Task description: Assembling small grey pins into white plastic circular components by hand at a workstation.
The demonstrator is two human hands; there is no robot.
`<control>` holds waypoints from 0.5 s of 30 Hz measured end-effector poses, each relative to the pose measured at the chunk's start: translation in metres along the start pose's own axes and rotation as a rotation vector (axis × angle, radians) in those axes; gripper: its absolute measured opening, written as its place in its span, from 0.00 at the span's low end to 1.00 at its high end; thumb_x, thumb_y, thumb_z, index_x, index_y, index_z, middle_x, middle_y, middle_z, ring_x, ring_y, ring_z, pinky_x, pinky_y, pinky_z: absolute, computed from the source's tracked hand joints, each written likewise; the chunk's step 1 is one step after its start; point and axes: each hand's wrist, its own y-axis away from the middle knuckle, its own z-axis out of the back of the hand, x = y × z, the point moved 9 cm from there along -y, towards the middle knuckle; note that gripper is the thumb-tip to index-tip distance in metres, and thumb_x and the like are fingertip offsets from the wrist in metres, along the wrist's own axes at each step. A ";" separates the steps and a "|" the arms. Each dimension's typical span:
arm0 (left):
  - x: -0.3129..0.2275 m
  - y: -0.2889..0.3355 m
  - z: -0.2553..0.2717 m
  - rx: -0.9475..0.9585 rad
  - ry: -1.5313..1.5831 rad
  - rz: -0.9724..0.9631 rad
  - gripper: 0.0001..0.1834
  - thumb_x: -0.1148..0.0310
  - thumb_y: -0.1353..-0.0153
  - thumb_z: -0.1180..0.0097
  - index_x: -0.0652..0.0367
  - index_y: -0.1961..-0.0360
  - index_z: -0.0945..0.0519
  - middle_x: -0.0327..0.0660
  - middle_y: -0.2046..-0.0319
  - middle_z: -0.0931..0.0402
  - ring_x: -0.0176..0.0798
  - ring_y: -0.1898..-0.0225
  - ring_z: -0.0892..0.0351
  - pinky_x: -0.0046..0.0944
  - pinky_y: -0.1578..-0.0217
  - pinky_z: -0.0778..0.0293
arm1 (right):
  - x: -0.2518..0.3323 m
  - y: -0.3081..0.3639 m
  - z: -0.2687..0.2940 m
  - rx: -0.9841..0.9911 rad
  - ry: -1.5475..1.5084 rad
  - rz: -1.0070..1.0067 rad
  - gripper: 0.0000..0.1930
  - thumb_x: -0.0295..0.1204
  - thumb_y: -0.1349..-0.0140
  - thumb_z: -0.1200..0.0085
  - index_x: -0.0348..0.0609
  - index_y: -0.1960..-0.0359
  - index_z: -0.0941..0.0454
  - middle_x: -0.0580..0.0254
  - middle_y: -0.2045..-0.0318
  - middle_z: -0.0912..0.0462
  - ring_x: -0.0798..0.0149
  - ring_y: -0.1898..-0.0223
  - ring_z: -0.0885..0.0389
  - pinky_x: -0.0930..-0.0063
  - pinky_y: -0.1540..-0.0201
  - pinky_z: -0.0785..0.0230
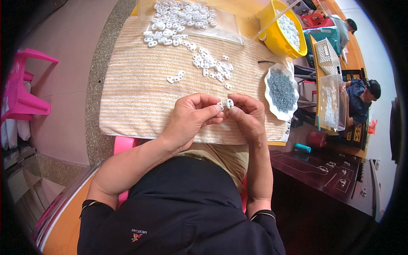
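Observation:
Close together above the towel's near edge, both my hands are closed in pinches. Between the thumb and fingers of my left hand [193, 114] is a small white two-holed piece [220, 105], partly covered by the fingertips. My right hand [250, 117] pinches a white oval two-holed piece [230, 103], its holes turned toward me. A narrow gap separates the two pieces. Just beyond my hands lies a loose pile of small white two-holed pieces [212, 64], with a little cluster [176, 77] off to its left. Larger white oval pieces [182, 16] are heaped farther back.
A striped towel [136, 85] covers the table. At the back stands a clear tray [229, 32]. To the right are a white scalloped dish [285, 115] of small grey parts and a yellow bucket [272, 40] of white pieces. Another person [361, 100] sits at a far-right table.

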 end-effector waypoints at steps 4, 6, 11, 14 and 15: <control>-0.001 0.000 0.000 -0.007 -0.020 0.003 0.07 0.76 0.38 0.43 0.64 0.59 0.23 0.41 0.66 0.19 0.30 0.66 0.19 0.30 0.61 0.20 | 0.001 0.001 0.000 0.000 0.005 -0.002 0.16 0.20 0.41 0.41 0.30 0.51 0.24 0.54 0.64 0.16 0.65 0.64 0.16 0.73 0.59 0.21; -0.001 0.000 0.000 -0.005 -0.025 0.003 0.07 0.76 0.38 0.43 0.64 0.59 0.23 0.41 0.66 0.19 0.30 0.66 0.19 0.29 0.61 0.20 | 0.001 0.001 0.000 0.003 0.016 0.001 0.16 0.20 0.41 0.42 0.30 0.51 0.24 0.54 0.64 0.16 0.65 0.64 0.16 0.73 0.59 0.21; 0.001 0.001 0.000 -0.005 -0.034 0.003 0.07 0.76 0.38 0.43 0.64 0.59 0.23 0.41 0.66 0.19 0.30 0.66 0.19 0.29 0.62 0.20 | 0.001 0.002 -0.002 -0.005 -0.010 -0.007 0.16 0.19 0.41 0.42 0.30 0.51 0.24 0.54 0.63 0.16 0.65 0.64 0.16 0.73 0.58 0.21; 0.000 0.001 -0.002 0.012 -0.034 -0.006 0.07 0.76 0.38 0.43 0.64 0.59 0.23 0.41 0.66 0.19 0.30 0.66 0.19 0.29 0.62 0.20 | 0.001 0.002 -0.002 -0.005 -0.012 -0.012 0.15 0.19 0.41 0.42 0.30 0.51 0.24 0.54 0.63 0.16 0.65 0.63 0.16 0.73 0.58 0.21; 0.000 0.001 -0.001 0.008 -0.034 -0.003 0.07 0.76 0.38 0.43 0.64 0.59 0.23 0.41 0.66 0.19 0.30 0.66 0.19 0.29 0.62 0.20 | 0.001 0.002 -0.002 0.002 -0.007 -0.013 0.15 0.19 0.41 0.42 0.30 0.51 0.24 0.54 0.63 0.16 0.65 0.63 0.16 0.73 0.58 0.21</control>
